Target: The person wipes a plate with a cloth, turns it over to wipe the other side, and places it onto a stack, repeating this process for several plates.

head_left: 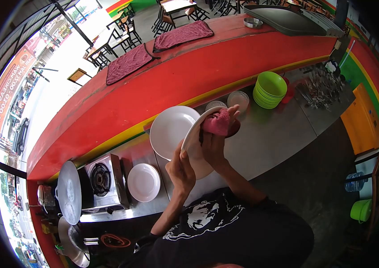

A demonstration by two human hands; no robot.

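Tilted on its edge above the metal counter is a white plate. My left hand grips its near rim, with the thumb on top. A pink cloth is bunched in my right hand and lies against the plate near its upper end; some fingertips stick out past the cloth. Just behind the held plate, a large white plate rests on the counter, partly covered by it. To the left, a smaller white plate stack sits beside the stove.
A gas stove and a large pan are at the left. Green bowls, clear containers and heaped cutlery stand at the right. Two pink cloths lie on the red ledge.
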